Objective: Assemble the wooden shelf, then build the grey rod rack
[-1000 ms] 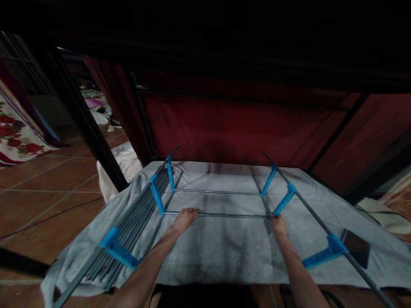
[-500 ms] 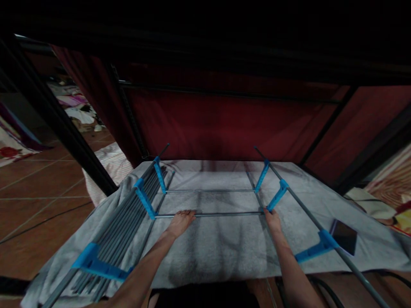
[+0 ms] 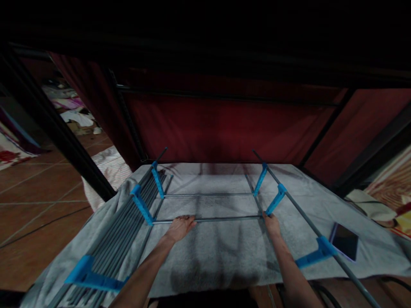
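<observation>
Crossbar (image 3: 224, 219) gripped by left hand (image 3: 180, 227); right hand (image 3: 272, 224) grasping its end at 1 of 6 blue brackets (image 3: 275, 201).

Six blue brackets (image 3: 275, 199) are counted, three per side. Two cross rods (image 3: 224, 219), one dark-screened device (image 3: 345, 241) and two bare hands (image 3: 180, 227) are seen; bundled rods (image 3: 123, 233) can't be tallied exactly.

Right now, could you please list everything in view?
brackets: six, blue, three per side
cross rods: two, grey, between sides
side rails: four, grey, two per side
rod bundle: several, grey, left
flat device: one, dark, right
sheet: one, grey, underneath
red fabric: uncounted, red, behind
striped cloth: one, pale, left
other fabrics: several, mixed, edges
posts: several, black, both sides
cable: one, dark, tiled floor
left hand: one, on near cross rod
right hand: one, at that rod's right end
</observation>
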Demonstrator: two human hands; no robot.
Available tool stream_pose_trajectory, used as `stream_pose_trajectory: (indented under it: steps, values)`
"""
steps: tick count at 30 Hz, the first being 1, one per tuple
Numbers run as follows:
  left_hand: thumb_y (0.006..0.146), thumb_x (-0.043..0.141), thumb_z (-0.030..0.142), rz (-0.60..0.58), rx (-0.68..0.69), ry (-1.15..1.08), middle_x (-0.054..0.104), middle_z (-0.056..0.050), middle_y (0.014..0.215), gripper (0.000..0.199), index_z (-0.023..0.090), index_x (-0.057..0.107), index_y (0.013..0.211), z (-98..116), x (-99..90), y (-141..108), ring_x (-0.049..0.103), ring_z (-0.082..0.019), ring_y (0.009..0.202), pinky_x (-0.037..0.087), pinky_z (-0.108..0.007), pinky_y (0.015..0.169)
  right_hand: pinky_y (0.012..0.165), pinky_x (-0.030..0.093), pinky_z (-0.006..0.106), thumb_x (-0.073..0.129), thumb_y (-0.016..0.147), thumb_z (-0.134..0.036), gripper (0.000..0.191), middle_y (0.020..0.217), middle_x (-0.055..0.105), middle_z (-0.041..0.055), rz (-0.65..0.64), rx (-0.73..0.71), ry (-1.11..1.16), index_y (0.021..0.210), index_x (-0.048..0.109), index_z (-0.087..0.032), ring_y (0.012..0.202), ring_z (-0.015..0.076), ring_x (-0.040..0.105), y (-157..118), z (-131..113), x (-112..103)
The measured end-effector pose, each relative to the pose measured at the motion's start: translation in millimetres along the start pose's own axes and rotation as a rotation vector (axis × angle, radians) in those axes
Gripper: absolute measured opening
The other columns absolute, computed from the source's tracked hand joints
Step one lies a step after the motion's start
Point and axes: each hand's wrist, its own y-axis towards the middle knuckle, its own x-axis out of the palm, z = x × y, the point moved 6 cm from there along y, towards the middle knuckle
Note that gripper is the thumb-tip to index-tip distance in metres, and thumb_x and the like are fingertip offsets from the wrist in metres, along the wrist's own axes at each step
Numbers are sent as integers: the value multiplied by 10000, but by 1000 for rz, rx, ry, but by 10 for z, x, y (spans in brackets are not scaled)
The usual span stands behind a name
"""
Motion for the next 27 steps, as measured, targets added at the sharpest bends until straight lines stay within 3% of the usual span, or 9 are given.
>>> stream_pose_trajectory:
  steps: [10,17,27]
  values:
    - [981,309,426,-1,-33,-7,702,-96,1059,402,248,630,1145,65,-71,-15,660,-241,1001,471,-367,886,721,517,286,542,747,-375,265,839,745,111,-54,-29,48,794,696,-164,903,266,696,8,-43,-44]
    - [970,358,395,0,-25,-15,725,-70,1035,367,242,655,1121,61,-140,61,674,-232,993,478,-320,854,760,521,314,554,756,-345,264,857,737,160,-30,-22,-9,817,710,-140,940,292,697,-18,-201,-112]
    - [969,339,381,24,18,-70,719,-119,1051,404,207,662,1137,-41,-3,240,672,-254,991,483,-358,878,736,522,278,536,801,-343,277,833,746,131,-72,-32,-164,867,728,-154,946,265,706,28,-328,-106]
